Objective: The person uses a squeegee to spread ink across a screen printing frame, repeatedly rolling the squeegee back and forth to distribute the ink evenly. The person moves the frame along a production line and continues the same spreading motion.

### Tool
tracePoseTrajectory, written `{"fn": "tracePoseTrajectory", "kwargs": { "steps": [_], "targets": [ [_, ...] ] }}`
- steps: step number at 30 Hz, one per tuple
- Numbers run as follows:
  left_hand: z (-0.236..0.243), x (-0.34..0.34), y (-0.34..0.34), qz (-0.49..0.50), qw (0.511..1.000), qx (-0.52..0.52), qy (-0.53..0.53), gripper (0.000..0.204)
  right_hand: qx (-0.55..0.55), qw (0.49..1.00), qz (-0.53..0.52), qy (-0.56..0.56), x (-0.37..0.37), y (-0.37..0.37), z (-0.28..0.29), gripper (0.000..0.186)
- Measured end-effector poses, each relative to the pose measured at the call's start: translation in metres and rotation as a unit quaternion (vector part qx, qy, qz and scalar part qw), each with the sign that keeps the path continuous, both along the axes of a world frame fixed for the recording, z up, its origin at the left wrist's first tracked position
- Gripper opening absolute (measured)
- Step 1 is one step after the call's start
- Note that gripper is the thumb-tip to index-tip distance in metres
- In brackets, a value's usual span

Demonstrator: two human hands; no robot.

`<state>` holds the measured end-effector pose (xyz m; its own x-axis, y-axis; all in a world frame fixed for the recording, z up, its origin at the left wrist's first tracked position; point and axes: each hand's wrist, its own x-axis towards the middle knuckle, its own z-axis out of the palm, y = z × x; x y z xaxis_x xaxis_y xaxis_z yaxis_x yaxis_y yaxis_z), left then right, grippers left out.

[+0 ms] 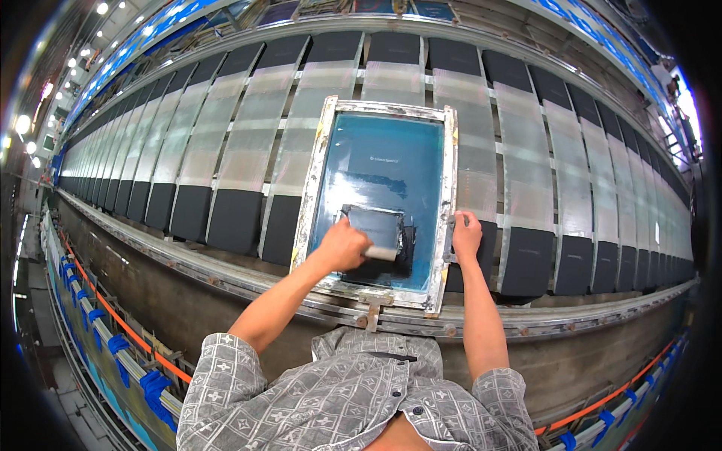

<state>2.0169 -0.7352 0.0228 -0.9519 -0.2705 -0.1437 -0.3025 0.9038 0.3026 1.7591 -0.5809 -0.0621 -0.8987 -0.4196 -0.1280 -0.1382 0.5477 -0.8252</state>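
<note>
We see a rectangular, ink-stained metal frame (391, 110) stretched with glossy blue mesh (380, 146) at the centre of the frame, resting over pale, long, flat boards (523, 165). In its lower half, our left hand (344, 248) has its fingers curled tight around a short, pale, rigid bar (382, 253), beside a patch of wet-looking black ink (380, 272). Our right hand (466, 234) is at the metal frame's right edge, fingers bent and thumb close to the forefinger; we cannot tell whether they pinch the edge or merely touch it. If we pressed unevenly on the bar, the ink could streak or pool; if the right hand nudged the edge, the metal frame could shift and smear whatever lies beneath. Just below, a small metal bracket (374, 308) sits against the long metal rail (526, 326), where our forearms cross and could catch. Matte black fabric panels (235, 223) cover the board ends on both sides, close enough for stray ink to mark, while blue cloth ties (156, 391) and an orange strip (147, 345) run along the lower left.
</note>
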Motion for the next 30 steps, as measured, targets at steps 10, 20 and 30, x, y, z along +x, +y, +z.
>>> {"fn": "tracePoseTrajectory", "kwargs": {
  "steps": [10,20,30],
  "targets": [
    [-0.030,0.030,0.042,0.075,0.976,-0.098,0.178,0.044,0.012,0.995,0.003,-0.103,-0.010,-0.009,0.002,0.030],
    [-0.004,0.152,-0.020,0.081,0.987,-0.071,0.118,0.043,-0.055,0.997,0.045,0.021,0.110,-0.087,0.016,0.024],
    [0.013,0.194,-0.068,0.057,0.997,0.028,0.037,0.026,-0.048,0.999,0.003,-0.016,0.162,-0.124,0.019,0.029]
  ]
}}
